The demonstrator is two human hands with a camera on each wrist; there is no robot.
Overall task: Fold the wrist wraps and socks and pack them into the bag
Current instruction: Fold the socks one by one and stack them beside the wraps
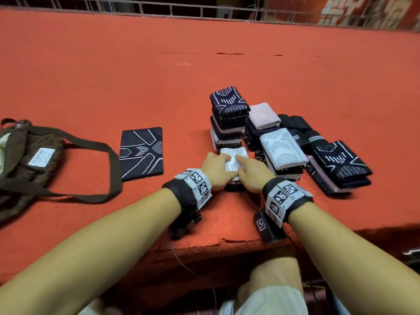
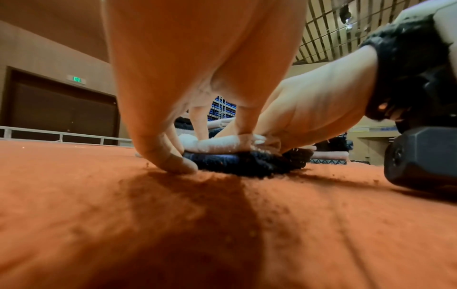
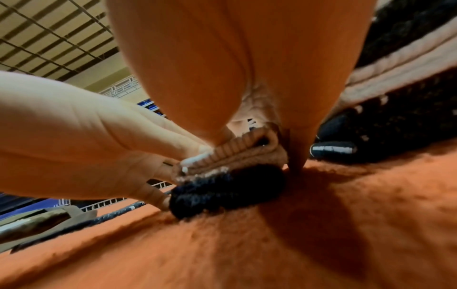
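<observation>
A small stack sits near the front edge: a white folded wrap point(image 1: 234, 154) on a dark folded one point(image 2: 242, 162). Both hands hold it. My left hand point(image 1: 219, 168) grips it from the left, fingers on the white top and thumb point(image 2: 170, 160) down at the dark piece's side. My right hand point(image 1: 247, 171) grips it from the right, fingers over the white wrap point(image 3: 235, 156) and thumb point(image 3: 296, 156) beside the dark wrap point(image 3: 227, 191). A brown bag point(image 1: 29, 160) lies at the far left. A dark patterned wrap point(image 1: 142, 153) lies flat and unfolded between the bag and my hands.
Piles of folded pieces stand behind and right of my hands: a tall dark one point(image 1: 227, 114), a white-topped one point(image 1: 281, 148), a dark one point(image 1: 341, 164). Black rolled wraps point(image 1: 300, 128) lie behind them. The orange carpeted surface point(image 1: 113, 76) drops off at my forearms.
</observation>
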